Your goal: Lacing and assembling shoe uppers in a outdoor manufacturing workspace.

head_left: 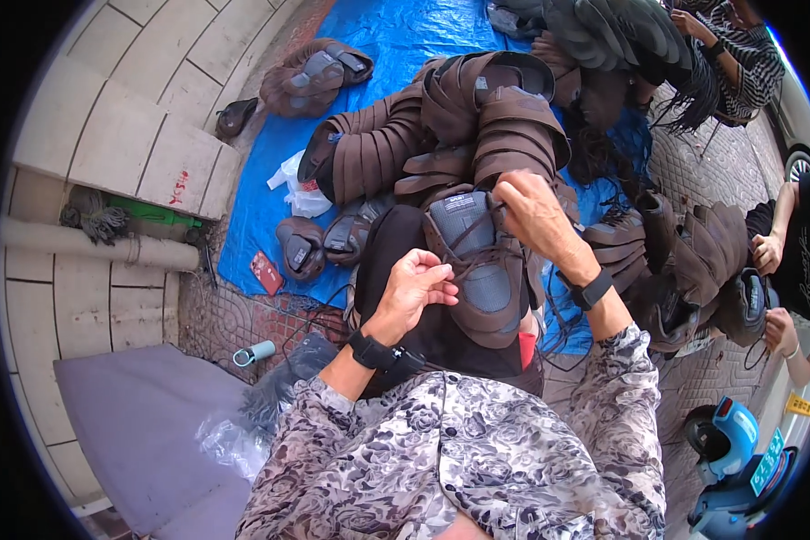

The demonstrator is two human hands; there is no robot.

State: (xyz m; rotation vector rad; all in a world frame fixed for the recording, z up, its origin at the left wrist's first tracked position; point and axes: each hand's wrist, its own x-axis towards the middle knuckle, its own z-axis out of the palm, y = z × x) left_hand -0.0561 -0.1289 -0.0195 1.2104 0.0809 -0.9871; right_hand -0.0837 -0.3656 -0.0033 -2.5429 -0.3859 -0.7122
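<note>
A brown shoe upper point(488, 326) with a grey mesh tongue rests on my dark-trousered lap, its toe end toward me. Thin dark shoelace point(466, 238) crosses the tongue through the eyelet edges. On the shoe's left side, my left hand point(414, 290) pinches the lace between thumb and fingers. My right hand point(538, 220) is closed on the lace at the upper right of the tongue, fingertips close to the eyelets. The lace ends inside both pinches are too small to follow.
Nested stacks of brown shoe uppers point(517, 135) lie ahead on a blue tarp point(387, 31). A red card-like object point(265, 273) and pale green cup point(254, 353) lie left. At right, a co-worker's hands point(780, 331) hold another upper point(745, 306); a striped-shirted person point(747, 81) sits beyond.
</note>
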